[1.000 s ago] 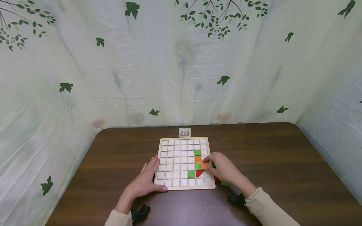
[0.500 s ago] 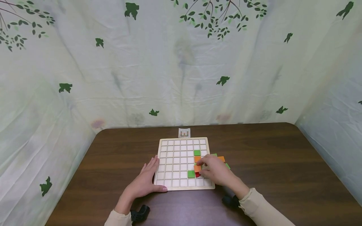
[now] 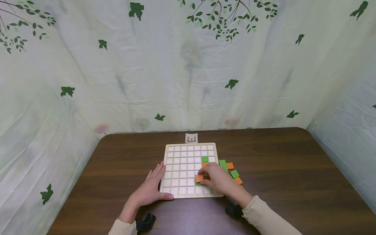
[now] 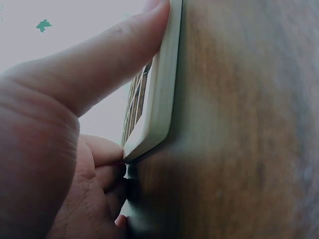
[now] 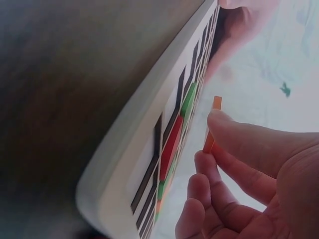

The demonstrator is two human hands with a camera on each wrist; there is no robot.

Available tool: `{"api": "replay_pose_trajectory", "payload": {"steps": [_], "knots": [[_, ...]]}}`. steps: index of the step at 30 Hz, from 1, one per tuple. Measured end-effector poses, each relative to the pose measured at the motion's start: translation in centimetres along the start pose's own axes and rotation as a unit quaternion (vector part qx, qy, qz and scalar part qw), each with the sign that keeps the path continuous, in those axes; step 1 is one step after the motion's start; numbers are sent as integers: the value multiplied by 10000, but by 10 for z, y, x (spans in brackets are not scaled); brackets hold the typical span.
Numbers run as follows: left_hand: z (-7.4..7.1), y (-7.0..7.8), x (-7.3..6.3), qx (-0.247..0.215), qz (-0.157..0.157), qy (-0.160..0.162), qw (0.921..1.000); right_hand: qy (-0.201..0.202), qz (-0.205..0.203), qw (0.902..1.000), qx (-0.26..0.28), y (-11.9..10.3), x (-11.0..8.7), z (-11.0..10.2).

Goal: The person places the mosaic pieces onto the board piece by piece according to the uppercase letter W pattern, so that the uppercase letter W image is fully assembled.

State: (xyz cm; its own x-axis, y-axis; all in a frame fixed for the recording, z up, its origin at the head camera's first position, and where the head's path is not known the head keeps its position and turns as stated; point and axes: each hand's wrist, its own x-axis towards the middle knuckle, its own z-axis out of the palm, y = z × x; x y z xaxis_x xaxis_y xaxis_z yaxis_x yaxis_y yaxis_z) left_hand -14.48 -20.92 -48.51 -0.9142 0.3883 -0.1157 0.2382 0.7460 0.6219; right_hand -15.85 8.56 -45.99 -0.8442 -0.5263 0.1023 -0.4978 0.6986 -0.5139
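Right hand [image 3: 219,179] pinches orange tile [image 3: 198,178], seemingly above board [image 3: 183,166].

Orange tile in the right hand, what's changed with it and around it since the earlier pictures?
The right hand, pinching the orange tile throughout, has moved left and slightly toward the person, bringing it over the lower green tile. Loose tiles right of the board have come into view. Nothing was let go. The left hand at the board's left edge, the board and the card stayed put.
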Motion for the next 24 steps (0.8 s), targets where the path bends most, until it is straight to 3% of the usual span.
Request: {"api": "replay_pose_trajectory", "payload": {"steps": [7,24], "knots": [[0,1,0,-2,-15,11,10000,-51,-191,9997,-124,-3,2,3],[0,1,-1,-1,-22,18,10000,-172,-221,9995,-152,-9,12,9]]}}
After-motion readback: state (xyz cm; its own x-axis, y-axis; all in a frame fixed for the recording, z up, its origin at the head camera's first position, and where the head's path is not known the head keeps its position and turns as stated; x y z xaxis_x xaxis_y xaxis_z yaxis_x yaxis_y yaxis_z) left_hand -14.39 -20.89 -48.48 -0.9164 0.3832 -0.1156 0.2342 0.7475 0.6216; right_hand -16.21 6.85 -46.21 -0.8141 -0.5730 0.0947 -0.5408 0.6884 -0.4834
